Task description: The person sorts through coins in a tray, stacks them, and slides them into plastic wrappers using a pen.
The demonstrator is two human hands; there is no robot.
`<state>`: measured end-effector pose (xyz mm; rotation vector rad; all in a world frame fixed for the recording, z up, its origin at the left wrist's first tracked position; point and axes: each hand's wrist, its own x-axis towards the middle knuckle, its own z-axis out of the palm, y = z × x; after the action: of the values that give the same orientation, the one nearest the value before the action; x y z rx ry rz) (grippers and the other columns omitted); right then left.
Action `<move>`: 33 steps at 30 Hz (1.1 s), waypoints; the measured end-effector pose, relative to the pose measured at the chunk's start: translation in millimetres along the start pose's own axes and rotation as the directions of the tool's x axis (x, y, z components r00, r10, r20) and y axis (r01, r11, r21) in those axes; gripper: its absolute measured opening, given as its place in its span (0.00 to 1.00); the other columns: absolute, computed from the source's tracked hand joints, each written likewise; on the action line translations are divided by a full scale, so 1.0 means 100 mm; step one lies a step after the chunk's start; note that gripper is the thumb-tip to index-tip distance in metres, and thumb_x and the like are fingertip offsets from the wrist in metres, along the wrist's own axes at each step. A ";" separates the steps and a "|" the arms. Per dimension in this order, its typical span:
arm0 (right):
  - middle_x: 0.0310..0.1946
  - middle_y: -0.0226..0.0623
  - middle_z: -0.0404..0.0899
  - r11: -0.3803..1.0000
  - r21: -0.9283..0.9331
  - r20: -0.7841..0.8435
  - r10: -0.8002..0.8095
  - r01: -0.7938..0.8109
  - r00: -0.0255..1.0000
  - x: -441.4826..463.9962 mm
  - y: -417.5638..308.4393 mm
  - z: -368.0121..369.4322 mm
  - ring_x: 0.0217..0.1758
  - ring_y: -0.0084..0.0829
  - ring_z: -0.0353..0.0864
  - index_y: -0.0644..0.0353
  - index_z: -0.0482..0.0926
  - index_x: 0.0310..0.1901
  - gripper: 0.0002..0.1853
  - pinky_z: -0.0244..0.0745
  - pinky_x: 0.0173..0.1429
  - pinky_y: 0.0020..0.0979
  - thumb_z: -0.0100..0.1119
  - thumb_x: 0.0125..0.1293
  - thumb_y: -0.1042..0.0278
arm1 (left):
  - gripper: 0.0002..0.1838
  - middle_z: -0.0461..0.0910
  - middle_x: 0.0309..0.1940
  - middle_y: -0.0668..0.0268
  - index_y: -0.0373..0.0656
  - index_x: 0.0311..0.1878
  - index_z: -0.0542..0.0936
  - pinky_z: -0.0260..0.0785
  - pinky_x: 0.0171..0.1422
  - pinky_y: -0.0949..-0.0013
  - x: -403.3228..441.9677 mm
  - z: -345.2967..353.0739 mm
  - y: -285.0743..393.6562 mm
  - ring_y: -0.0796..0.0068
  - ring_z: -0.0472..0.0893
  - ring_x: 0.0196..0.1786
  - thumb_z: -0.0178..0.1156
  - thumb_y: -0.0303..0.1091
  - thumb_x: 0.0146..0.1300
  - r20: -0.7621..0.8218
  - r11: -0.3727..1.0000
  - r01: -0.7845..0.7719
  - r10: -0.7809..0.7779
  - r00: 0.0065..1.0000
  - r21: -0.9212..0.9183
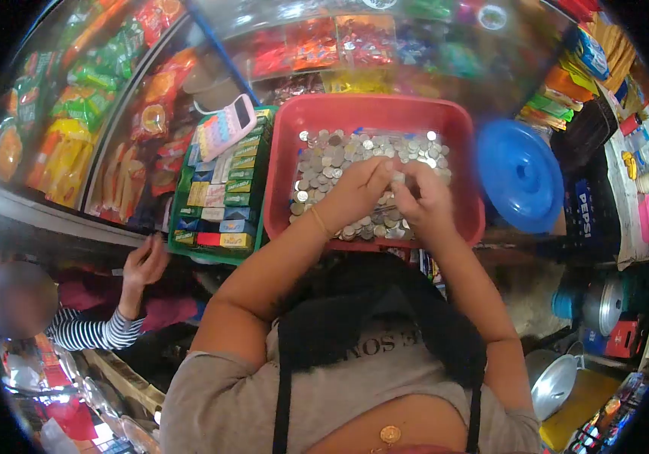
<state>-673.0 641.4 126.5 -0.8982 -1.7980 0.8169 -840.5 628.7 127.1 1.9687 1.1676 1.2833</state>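
A red plastic basin (pixel 283 155) holds a broad layer of loose silver coins (pixel 332 157). Above them my left hand (pixel 358 189) and my right hand (pixel 424 198) come together, fingertips nearly touching. My left fingers are curled closed, and what lies inside them is hidden. Between my right thumb and fingers shows a small pale, silvery piece (pixel 398 176) that looks like a coin. Left of the basin stands a green tray (pixel 181 248) with rows of cigarette packs (pixel 237 185). A calculator (pixel 226 127) in pastel colours rests on the packs.
A round blue plastic lid (pixel 521 175) leans right of the basin, near a dark Pepsi crate (pixel 583 208). Behind, snack packets (pixel 97 98) show through clear panels. At left another person's hand (pixel 145 261), in a striped sleeve (pixel 101 331), reaches near the tray. Metal pots (pixel 555 386) stand lower right.
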 end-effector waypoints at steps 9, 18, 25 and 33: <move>0.32 0.40 0.77 1.000 0.009 0.051 0.015 -0.015 0.999 0.04 0.15 0.06 0.32 0.36 0.79 0.59 0.77 0.50 0.19 0.77 0.39 0.36 0.66 0.55 0.70 | 0.16 0.77 0.30 0.57 0.37 0.42 0.76 0.70 0.43 0.62 0.04 0.04 -0.07 0.64 0.78 0.36 0.51 0.43 0.74 0.044 0.989 0.140 -0.138 0.989 -0.053; 0.34 0.43 0.77 0.968 -0.231 0.098 -0.076 0.097 0.992 0.02 0.03 -0.01 0.33 0.42 0.79 0.60 0.76 0.41 0.16 0.76 0.39 0.39 0.69 0.52 0.69 | 0.18 0.79 0.28 0.53 0.36 0.36 0.79 0.71 0.39 0.60 0.01 0.02 0.01 0.59 0.80 0.31 0.53 0.43 0.72 0.068 0.987 0.158 -0.159 0.985 0.014; 0.31 0.41 0.77 0.998 -0.064 0.081 -0.001 0.007 0.997 0.00 0.15 0.02 0.34 0.39 0.79 0.59 0.77 0.40 0.16 0.76 0.41 0.37 0.72 0.51 0.66 | 0.22 0.76 0.22 0.64 0.35 0.34 0.81 0.69 0.35 0.67 0.03 0.04 -0.02 0.77 0.75 0.28 0.51 0.45 0.74 0.037 0.981 0.179 -0.176 0.984 -0.070; 0.28 0.32 0.77 0.983 0.013 0.135 -0.185 0.185 0.974 -0.03 0.08 -0.10 0.26 0.21 0.75 0.62 0.78 0.37 0.15 0.70 0.31 0.25 0.76 0.53 0.68 | 0.24 0.71 0.21 0.73 0.35 0.32 0.81 0.64 0.33 0.72 -0.04 0.02 0.07 0.84 0.68 0.29 0.49 0.47 0.75 0.100 0.961 0.215 -0.200 0.975 -0.173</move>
<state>-661.1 644.4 121.4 -0.6760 -1.9661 0.7738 -836.8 621.6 129.6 1.7005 1.1399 1.1474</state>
